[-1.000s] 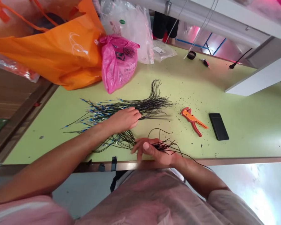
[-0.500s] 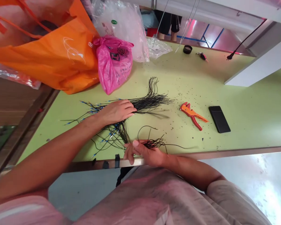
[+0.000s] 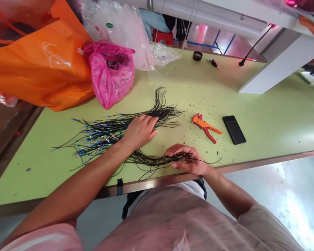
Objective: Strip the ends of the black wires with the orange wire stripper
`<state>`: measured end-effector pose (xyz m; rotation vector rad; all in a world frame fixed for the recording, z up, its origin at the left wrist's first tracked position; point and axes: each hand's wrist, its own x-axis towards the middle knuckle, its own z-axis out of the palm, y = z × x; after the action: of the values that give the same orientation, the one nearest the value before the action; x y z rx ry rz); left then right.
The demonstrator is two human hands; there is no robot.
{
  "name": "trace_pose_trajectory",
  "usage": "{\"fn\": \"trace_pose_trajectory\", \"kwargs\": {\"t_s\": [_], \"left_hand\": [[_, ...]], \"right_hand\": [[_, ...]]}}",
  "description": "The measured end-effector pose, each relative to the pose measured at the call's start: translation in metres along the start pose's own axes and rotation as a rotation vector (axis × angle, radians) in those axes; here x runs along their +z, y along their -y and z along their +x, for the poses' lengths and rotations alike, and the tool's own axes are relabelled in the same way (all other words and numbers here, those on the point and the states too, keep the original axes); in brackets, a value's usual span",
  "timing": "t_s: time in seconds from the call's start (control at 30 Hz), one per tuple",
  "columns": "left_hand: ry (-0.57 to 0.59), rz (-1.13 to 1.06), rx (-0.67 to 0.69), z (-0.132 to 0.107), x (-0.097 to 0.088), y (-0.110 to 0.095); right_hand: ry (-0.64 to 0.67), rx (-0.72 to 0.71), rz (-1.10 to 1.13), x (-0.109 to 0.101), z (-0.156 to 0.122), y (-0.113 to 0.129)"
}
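Note:
A large bundle of thin black wires [image 3: 115, 122] with blue-tipped ends lies across the light green table. My left hand [image 3: 141, 130] is palm down on it, fingers closed over the strands. Loose black ends [image 3: 163, 111] fan out beyond its fingertips. Closer to the table's front edge, my right hand [image 3: 191, 160] curls loosely around a second group of black wires [image 3: 157, 160]. These strands run between its thumb and fingers, their ends across the palm. Orange-and-red wire strippers [image 3: 205, 127] lie to the right of both hands.
A black phone [image 3: 234, 129] lies right of the strippers, among small dark scraps. An orange bag [image 3: 42, 69], a pink plastic bag [image 3: 112, 75] and clear plastic bags [image 3: 120, 28] stand at back left. Black tape [image 3: 197, 55] and keys [image 3: 214, 63] lie behind. A white post [image 3: 274, 66] rises at right.
My right hand has moved right and turned, drawing its group of wires out straighter along the front edge. My left hand stays on the main bundle. The view has shifted slightly.

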<state>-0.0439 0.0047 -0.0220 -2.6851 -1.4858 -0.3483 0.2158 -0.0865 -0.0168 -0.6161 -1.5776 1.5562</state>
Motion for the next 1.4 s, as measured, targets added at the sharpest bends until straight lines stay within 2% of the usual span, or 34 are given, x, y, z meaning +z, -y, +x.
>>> {"fn": "trace_pose_trajectory", "kwargs": {"t_s": [0.1,0.23,0.3,0.37,0.47,0.5,0.53,0.57,0.6,0.63,0.7,0.73,0.8,0.9,1.03,1.1,1.17,1.23,1.4], "left_hand": [[-0.1,-0.072,-0.005,0.004,0.0,-0.004],[-0.286,-0.227,0.035,-0.026,-0.026,-0.002],[-0.203,-0.33,0.095,-0.05,-0.043,0.001],[-0.005,-0.414,0.14,-0.071,-0.056,0.0],[0.241,-0.45,0.14,-0.088,-0.062,-0.011],[0.277,-0.451,0.141,-0.089,-0.06,-0.016],[0.293,-0.449,0.143,-0.089,-0.057,-0.022],[0.297,-0.445,0.145,-0.087,-0.053,-0.027],[0.293,-0.44,0.142,-0.085,-0.049,-0.032],[0.287,-0.433,0.139,-0.083,-0.044,-0.036],[0.272,-0.421,0.141,-0.08,-0.036,-0.04],[0.262,-0.414,0.148,-0.08,-0.033,-0.04],[0.233,-0.39,0.169,-0.084,-0.028,-0.039],[0.164,-0.336,0.203,-0.092,-0.02,-0.032],[0.091,-0.287,0.217,-0.101,-0.011,-0.019],[0.077,-0.266,0.223,-0.104,-0.009,-0.011],[0.078,-0.238,0.226,-0.109,-0.009,-0.004],[0.084,-0.22,0.22,-0.114,-0.01,0.003],[0.104,-0.211,0.203,-0.123,-0.021,0.005]], "right_hand": [[-0.104,0.186,-0.008,-0.01,-0.002,-0.003],[-0.377,0.321,0.099,-0.036,-0.01,-0.013],[-0.486,0.322,0.063,-0.055,-0.018,-0.01],[-0.609,0.228,-0.109,-0.069,-0.025,0.002],[-0.869,-0.124,-0.595,-0.068,-0.03,0.035],[-0.875,-0.253,-0.755,-0.06,-0.029,0.045],[-0.772,-0.346,-0.848,-0.048,-0.028,0.053],[-0.562,-0.393,-0.873,-0.034,-0.026,0.059],[-0.264,-0.409,-0.859,-0.019,-0.023,0.06],[-0.036,-0.43,-0.865,-0.005,-0.021,0.057],[0.247,-0.452,-1.0,0.019,-0.016,0.041],[0.274,-0.476,-1.082,0.026,-0.014,0.03],[0.264,-0.511,-1.178,0.031,-0.012,0.01],[0.216,-0.434,-1.145,0.021,-0.012,-0.003],[-0.04,-0.236,-0.93,0.001,-0.016,0.005],[-0.192,-0.117,-0.84,-0.007,-0.02,0.007],[-0.291,-0.021,-0.772,-0.014,-0.025,0.004],[-0.327,0.023,-0.738,-0.019,-0.028,-0.001],[-0.312,0.002,-0.778,-0.019,-0.029,-0.011]]}}
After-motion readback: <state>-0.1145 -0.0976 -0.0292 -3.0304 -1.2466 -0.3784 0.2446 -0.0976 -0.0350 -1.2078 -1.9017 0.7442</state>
